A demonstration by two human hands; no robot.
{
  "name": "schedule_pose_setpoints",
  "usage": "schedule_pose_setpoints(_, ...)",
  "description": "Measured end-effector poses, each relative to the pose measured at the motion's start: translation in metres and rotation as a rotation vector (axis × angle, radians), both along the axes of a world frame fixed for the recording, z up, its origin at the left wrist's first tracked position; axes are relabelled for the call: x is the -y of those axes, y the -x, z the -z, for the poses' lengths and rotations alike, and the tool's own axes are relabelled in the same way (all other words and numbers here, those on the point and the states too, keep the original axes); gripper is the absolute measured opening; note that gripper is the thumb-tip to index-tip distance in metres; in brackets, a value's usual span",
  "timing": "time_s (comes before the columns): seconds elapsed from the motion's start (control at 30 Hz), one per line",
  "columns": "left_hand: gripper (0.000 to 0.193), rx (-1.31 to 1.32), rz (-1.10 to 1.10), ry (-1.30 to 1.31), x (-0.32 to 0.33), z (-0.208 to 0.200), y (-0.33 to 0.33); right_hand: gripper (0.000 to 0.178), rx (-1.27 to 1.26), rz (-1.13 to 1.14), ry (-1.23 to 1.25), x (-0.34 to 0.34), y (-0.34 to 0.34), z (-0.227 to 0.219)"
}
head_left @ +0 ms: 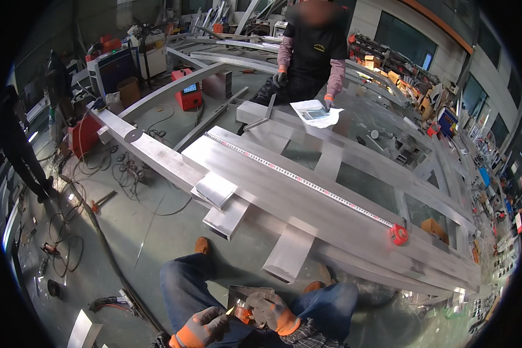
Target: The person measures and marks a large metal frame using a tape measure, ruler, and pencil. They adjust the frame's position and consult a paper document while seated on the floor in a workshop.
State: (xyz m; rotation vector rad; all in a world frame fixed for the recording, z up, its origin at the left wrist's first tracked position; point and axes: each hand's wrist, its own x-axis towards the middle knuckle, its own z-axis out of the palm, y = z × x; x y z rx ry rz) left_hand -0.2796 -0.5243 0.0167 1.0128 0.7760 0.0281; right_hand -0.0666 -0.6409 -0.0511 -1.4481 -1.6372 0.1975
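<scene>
Both my hands wear grey gloves with orange cuffs and are close together over my lap. My right hand (269, 313) is closed on a small shiny orange thing (243, 314), whose kind I cannot make out. To its left, my left hand (202, 327) has curled fingers pointing toward the orange thing; whatever they hold is hidden. Just beyond the hands is a dark open-topped holder (234, 293), partly covered by the right hand. In front of my knees lies a wide silver metal beam (325, 211). A red tape measure (398, 234) rests on it, its blade extended along the top.
Short rectangular tubes (291, 252) jut toward me from under the beam. Opposite, a co-worker (312, 55) holds a paper sheet (317, 113). Cables (107, 243) snake over the floor at left, near a red machine (187, 91). Cluttered shelving (446, 119) lines the right.
</scene>
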Motion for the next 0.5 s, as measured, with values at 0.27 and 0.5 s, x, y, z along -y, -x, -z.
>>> schedule_pose_setpoints(0.27,0.024,0.057,-0.019,0.025,0.001,0.001,-0.001,0.022,-0.667,-0.223,0.427,0.011,0.015,0.005)
schedule_pose_setpoints(0.5,0.024,0.035,0.020,-0.033,0.003,-0.010,-0.006,0.014,-1.005,-0.407,0.539,0.014,0.016,0.025)
